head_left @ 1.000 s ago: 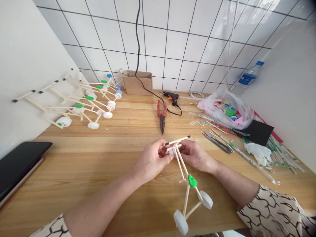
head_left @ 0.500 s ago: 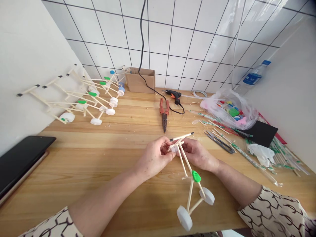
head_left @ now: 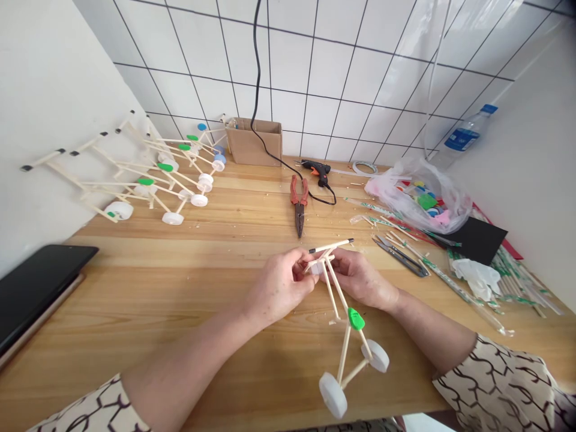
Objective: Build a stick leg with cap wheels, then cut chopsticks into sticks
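Between my two hands is a small model tricycle (head_left: 336, 284) made of thin wooden sticks, its handlebar end pointing away from me. It has a green seat (head_left: 356, 318) and two white bottle-cap wheels (head_left: 333, 395) at the near end. My left hand (head_left: 283, 279) is closed at the front of it, thumb and fingers pinching near the white front wheel (head_left: 317, 268). My right hand (head_left: 363, 279) is closed on the other side of the same front end. The right fingertips are partly hidden behind the sticks. Black tips cap the handlebar (head_left: 332, 246).
Several similar tricycles (head_left: 166, 168) stand at the left wall, beyond a phone (head_left: 40, 294). Pliers (head_left: 299, 207), a glue gun (head_left: 317, 172) and a cardboard box (head_left: 254, 144) lie farther back. At right are snips (head_left: 402, 257), a bag of caps (head_left: 418, 198) and wrapped sticks (head_left: 463, 294).
The view has shifted very slightly. Both hands keep their hold at the tricycle's front end, and the tricycle has barely moved.
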Motion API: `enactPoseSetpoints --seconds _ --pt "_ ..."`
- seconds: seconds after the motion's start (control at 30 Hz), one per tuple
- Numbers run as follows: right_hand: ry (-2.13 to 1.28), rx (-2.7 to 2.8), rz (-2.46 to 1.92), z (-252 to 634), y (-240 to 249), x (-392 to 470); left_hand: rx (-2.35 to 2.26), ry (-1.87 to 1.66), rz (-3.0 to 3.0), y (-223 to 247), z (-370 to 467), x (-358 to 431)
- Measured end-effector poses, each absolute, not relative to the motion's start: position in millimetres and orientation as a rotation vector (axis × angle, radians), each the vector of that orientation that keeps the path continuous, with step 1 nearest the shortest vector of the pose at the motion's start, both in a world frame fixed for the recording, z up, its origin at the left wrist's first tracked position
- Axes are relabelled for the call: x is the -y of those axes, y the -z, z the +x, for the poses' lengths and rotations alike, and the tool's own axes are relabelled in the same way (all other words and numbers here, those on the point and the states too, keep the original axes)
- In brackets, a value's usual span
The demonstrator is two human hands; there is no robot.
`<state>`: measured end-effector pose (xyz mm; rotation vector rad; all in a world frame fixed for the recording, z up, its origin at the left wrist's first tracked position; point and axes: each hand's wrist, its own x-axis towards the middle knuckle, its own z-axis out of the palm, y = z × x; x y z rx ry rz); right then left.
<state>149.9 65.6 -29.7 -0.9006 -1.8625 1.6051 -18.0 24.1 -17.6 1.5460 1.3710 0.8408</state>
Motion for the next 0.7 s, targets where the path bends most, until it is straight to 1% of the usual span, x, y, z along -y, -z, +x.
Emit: enactPoseSetpoints --seconds 0.5,0.7 --pt "-1.594 1.844 -0.910 151.1 35.5 -69.0 -1.408 -0.841 1.573 19.7 -19.4 -24.1" --pt "-1.483 1.929 -0.950 153.7 37.4 -70.0 -1.429 -0.853 1.578 17.0 -18.9 -23.3"
